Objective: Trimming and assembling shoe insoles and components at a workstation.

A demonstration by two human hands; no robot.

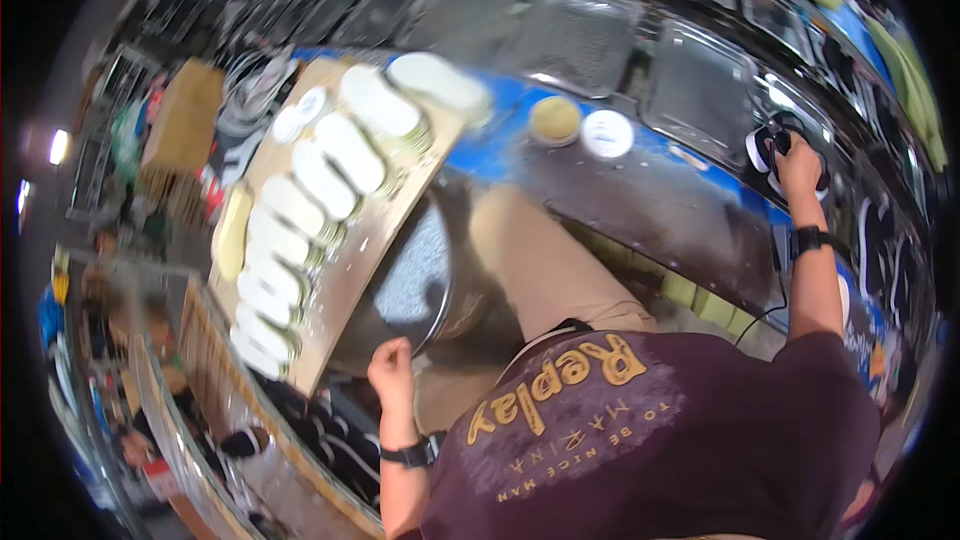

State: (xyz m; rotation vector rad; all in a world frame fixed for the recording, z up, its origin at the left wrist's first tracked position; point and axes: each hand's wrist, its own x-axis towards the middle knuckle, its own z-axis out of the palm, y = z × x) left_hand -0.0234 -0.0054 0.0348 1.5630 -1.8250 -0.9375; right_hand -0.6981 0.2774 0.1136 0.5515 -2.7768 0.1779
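On the right, my right hand [797, 168] reaches out to a rack and is closed on a black shoe [784, 132] with white edging; its exact shape is blurred. My left hand [391, 370] hovers in front of my body with its fingers curled in, and nothing shows in it. Nearest to that hand is a round bin [447, 285] with pale grey material inside. Beside the bin, a wooden board [352, 292] carries stacks of white shoe soles [338, 150] in a slanting row. A yellowish sole [234, 230] lies along the board's left edge.
A dark bench [640, 202] with a blue edge runs across in front of me, bearing a tub of tan paste [555, 120] and a white lid [607, 133]. Metal trays [700, 75] line the rack behind. A cardboard box [183, 115] stands far left, and a wood-sided cart [215, 370] nearer.
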